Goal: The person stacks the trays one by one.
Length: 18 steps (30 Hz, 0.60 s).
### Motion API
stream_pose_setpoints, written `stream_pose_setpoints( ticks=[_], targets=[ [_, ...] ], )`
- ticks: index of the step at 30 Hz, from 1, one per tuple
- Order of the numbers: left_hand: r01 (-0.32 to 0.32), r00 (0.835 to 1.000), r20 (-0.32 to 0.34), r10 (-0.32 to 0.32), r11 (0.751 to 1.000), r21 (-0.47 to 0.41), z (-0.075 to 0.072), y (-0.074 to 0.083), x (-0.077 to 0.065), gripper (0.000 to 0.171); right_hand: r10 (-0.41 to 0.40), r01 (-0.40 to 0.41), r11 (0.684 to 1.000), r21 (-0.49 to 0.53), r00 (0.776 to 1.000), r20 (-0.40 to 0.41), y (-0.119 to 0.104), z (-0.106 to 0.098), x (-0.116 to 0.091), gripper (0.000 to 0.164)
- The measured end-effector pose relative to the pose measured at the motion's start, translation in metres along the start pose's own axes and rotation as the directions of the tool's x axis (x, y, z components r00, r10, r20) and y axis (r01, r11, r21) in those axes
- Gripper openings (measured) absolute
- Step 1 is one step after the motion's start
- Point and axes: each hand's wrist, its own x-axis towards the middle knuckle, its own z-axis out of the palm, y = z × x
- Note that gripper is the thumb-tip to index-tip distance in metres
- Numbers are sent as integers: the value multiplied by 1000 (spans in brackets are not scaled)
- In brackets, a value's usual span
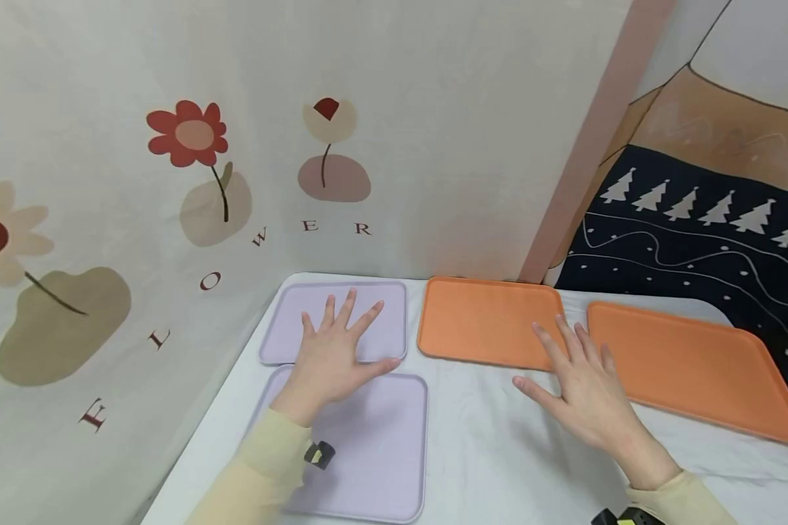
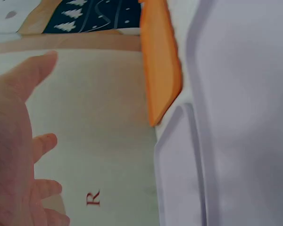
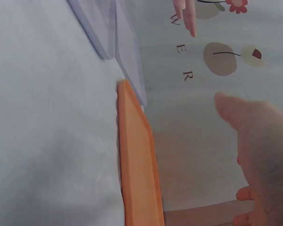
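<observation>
Evidently, four trays are lying on the white cloth point(image 1: 479, 452). On the left, the far lilac tray point(image 1: 285, 321) is sitting just beyond the near lilac tray point(image 1: 381, 459). Just beside the far one, the middle orange tray point(image 1: 482, 321) is resting flat, and the rightmost orange tray point(image 1: 689, 372) is lying at a slant next to it. Over the lilac pair, the left hand point(image 1: 335, 357) is hovering with fingers spread wide. The right hand point(image 1: 584, 397), its fingers also spreading, is hovering near both orange trays. Behind, a pale backdrop point(image 1: 460, 146) is showing flowers, while dark tree-printed fabric point(image 1: 696, 284) is hanging at right.
</observation>
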Motion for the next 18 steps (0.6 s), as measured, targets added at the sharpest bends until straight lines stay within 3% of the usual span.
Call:
stream_pose_setpoints(
  ticks=[7,18],
  targets=[
    [74,997,-6,-75,993,-97,-12,-21,-13,100,-6,6,999,50,1000,-11,-4,0,1,90],
    [139,990,-9,-143,971,-194,-18,-47,-34,97,36,-33,991,126,999,-19,-12,4,1,89]
  ],
)
